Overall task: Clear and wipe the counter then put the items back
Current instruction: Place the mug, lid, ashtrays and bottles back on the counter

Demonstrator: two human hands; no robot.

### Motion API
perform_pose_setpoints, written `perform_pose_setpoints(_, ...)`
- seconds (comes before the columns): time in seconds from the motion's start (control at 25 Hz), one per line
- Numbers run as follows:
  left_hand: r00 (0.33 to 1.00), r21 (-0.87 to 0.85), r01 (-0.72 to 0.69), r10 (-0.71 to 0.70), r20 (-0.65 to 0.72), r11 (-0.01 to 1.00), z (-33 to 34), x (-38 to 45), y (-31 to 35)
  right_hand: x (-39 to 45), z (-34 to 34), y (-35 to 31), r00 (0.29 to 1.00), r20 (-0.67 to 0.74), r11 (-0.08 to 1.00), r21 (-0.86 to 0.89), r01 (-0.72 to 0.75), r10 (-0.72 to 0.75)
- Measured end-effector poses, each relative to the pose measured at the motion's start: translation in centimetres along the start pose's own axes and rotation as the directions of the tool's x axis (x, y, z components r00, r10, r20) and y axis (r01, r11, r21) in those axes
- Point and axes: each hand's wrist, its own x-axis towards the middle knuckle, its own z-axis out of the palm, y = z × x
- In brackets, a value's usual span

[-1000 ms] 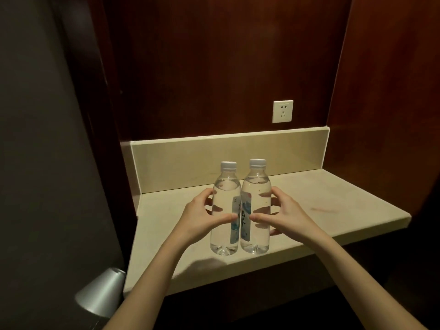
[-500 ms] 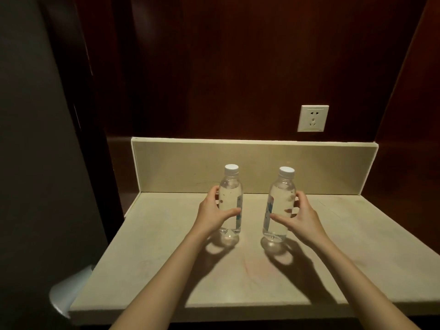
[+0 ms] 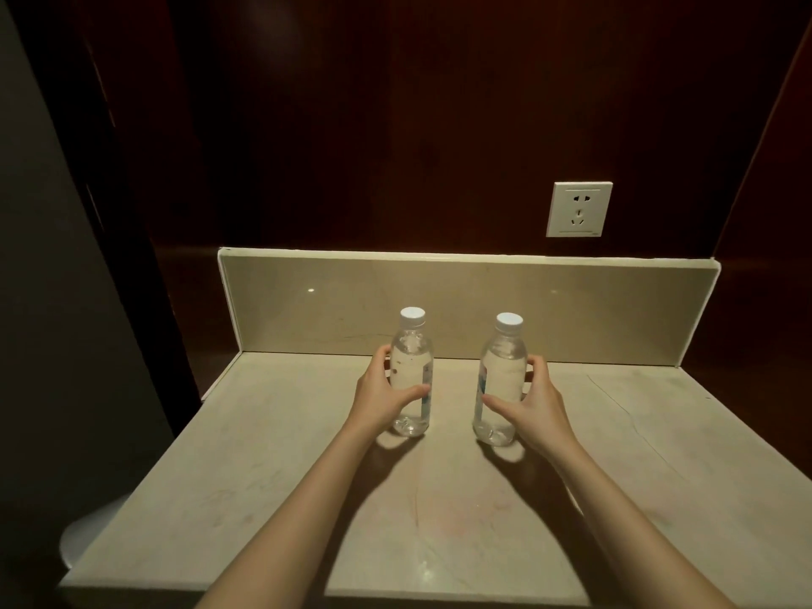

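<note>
Two clear water bottles with white caps stand upright on the beige stone counter (image 3: pixel 263 476), a hand's width apart. My left hand (image 3: pixel 380 397) grips the left bottle (image 3: pixel 411 371) from its left side, thumb across the front. My right hand (image 3: pixel 534 406) grips the right bottle (image 3: pixel 503 375) from its right side, thumb across the lower front. Both bottles rest on the counter near its middle, in front of the low backsplash (image 3: pixel 571 309).
A white wall socket (image 3: pixel 579 209) sits on the dark wood panel above the backsplash at the right. Dark wood walls close in the counter at the back and right. A pale rounded object (image 3: pixel 83 538) shows below the counter's left front corner.
The bottles stood pressed together near the front edge one second ago. They now stand apart and farther back on the counter, each still held by a hand. The view moved closer.
</note>
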Motion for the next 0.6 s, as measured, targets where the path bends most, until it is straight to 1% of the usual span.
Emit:
perform_pose_setpoints(0.12, 1.000, -0.010, 0.001, -0.001, 0.006, 1.000, 0.1, -0.2, -0.7, 0.0, 0.5, 1.1, 1.000, 0.018, 1.000, 0.010, -0.001, 0.001)
perform_pose_setpoints(0.32, 0.998, -0.006, 0.044, -0.043, 0.053, 0.999, -0.1, 0.1, -0.8, -0.2, 0.6, 1.3, 0.999, 0.031, 0.999, 0.033, 0.010, -0.011)
perform_pose_setpoints(0.4, 0.994, 0.040, 0.044, -0.047, 0.096, 0.998, -0.4, 0.1, -1.0, -0.3, 0.5, 1.4, 0.999, 0.050, 1.000, 0.018, -0.001, 0.000)
perform_pose_setpoints(0.48, 0.989, 0.127, 0.026, -0.044, 0.142, 0.992, -0.8, -0.1, -1.4, -0.5, 0.5, 1.8, 0.996, 0.092, 0.997, -0.078, 0.003, 0.005)
perform_pose_setpoints(0.6, 0.979, 0.235, 0.002, -0.050, 0.199, 0.972, -2.0, -0.6, -1.7, -1.5, 0.4, 2.2, 0.991, 0.129, 0.960, -0.281, -0.005, 0.043)
